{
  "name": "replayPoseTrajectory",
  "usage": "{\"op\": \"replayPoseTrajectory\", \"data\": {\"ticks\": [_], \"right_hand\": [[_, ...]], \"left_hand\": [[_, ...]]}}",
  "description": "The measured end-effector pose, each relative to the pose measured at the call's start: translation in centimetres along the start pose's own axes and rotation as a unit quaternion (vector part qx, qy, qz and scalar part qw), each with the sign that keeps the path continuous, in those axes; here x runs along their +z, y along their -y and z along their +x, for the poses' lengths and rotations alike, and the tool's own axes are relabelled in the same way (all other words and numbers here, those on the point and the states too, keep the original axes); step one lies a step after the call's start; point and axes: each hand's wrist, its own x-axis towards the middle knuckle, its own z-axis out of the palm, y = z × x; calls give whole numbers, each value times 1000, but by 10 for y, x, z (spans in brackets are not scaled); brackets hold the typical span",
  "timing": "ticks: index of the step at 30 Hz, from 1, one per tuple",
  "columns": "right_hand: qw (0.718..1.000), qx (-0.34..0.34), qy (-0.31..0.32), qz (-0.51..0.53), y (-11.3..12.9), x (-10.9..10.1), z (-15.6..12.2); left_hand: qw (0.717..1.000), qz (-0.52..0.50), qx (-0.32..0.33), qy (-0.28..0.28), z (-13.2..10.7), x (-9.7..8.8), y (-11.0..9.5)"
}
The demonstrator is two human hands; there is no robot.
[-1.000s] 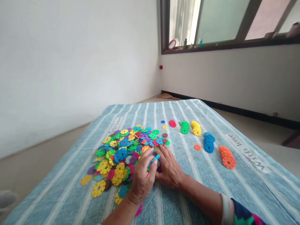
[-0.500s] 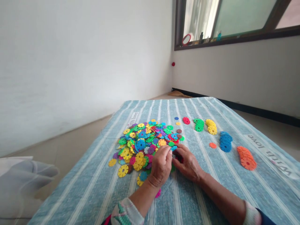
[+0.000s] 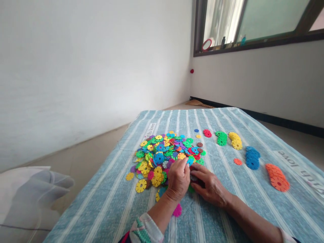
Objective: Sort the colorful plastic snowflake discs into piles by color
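My left hand (image 3: 179,179) is closed, with a blue snowflake disc (image 3: 190,161) pinched at its fingertips. The disc is above the near right edge of a heap of notched plastic discs (image 3: 159,158) in many colours. Beside it, my right hand (image 3: 211,185) reaches in from the right, thumb and fingers apart over some dark discs (image 3: 196,179) at the heap's edge. Its fingertips are partly hidden among those pieces. A magenta disc (image 3: 177,210) lies on the cloth close to my left wrist.
On the right lie overlapping groups of red (image 3: 207,133), green (image 3: 221,138), yellow (image 3: 235,140), blue (image 3: 252,158) and orange discs (image 3: 277,178). A single orange disc (image 3: 238,161) sits apart. A striped blue cloth (image 3: 106,199) covers the table. White sheer fabric (image 3: 32,202) is at the left.
The whole view has shifted, so everything appears a little further right. My right fingers have drawn slightly down and away from the blue disc, which stays in my left hand.
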Motion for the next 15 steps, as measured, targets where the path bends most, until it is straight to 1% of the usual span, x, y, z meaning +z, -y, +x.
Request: {"op": "replayPoseTrajectory", "data": {"ticks": [4,10,13,15], "right_hand": [[999,-15,16,-34,6,-1,1],[998,-25,-2,-57,6,2,1],[997,-30,-7,-71,3,3,-1],[996,-31,-9,-81,1,3,-2]], "left_hand": [[1000,11,-1,6,1,-1,2],[999,35,-14,1,7,-6,0],[999,44,-24,-6,14,-10,9],[998,58,-36,-15,20,-15,20]]}}
